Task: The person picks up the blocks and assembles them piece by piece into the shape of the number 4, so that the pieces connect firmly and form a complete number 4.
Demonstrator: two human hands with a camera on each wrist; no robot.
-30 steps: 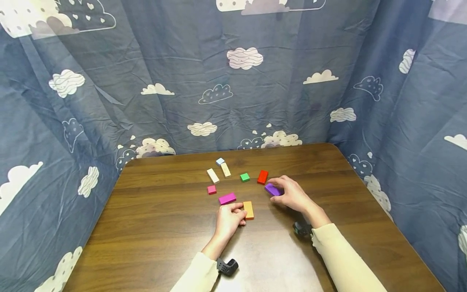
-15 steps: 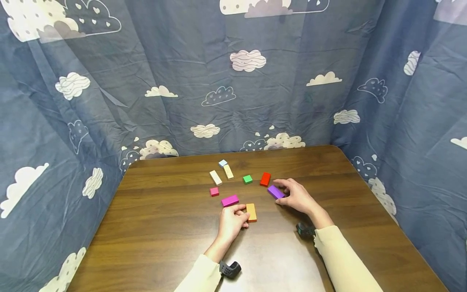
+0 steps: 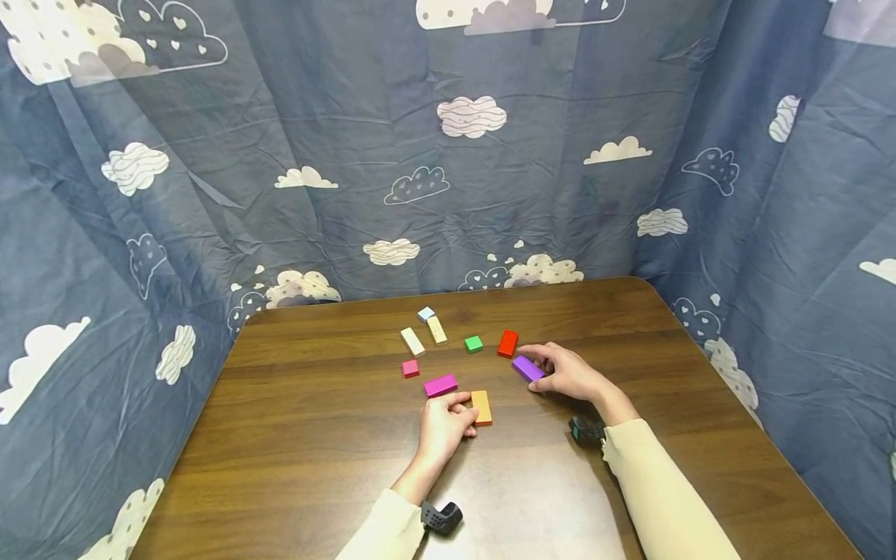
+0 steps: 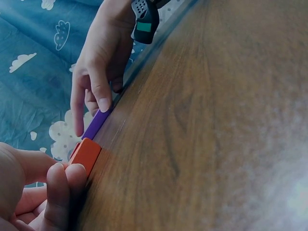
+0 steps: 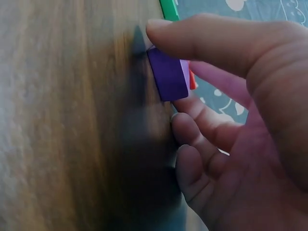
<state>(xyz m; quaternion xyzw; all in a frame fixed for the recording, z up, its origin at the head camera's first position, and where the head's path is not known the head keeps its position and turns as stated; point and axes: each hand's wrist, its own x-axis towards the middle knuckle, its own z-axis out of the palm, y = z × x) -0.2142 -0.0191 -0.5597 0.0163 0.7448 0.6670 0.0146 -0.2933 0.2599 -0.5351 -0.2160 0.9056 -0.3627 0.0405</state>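
Note:
In the head view my left hand (image 3: 442,426) rests low at the left side of an orange block (image 3: 481,407). Its thumb and fingertips pinch that block's edge, also seen in the left wrist view on the orange block (image 4: 86,155). My right hand (image 3: 570,373) is at a purple block (image 3: 526,369) lying flat on the table. Thumb and curled fingers sit around the purple block (image 5: 168,74) in the right wrist view, the thumb against its upper end. A magenta block (image 3: 440,386) lies just beyond the left hand, and a red block (image 3: 508,343) beyond the right.
Farther back on the brown wooden table (image 3: 294,435) lie a green block (image 3: 474,344), a pink block (image 3: 410,369), a white block (image 3: 412,342), a cream block (image 3: 437,329) and a light blue block (image 3: 425,313). A blue cloud-patterned curtain (image 3: 336,218) stands behind the table.
The right thumb has shifted slightly rightward along the purple block, leaving more of it visible. The left hand and the blocks have stayed in place; the head view has moved a little.

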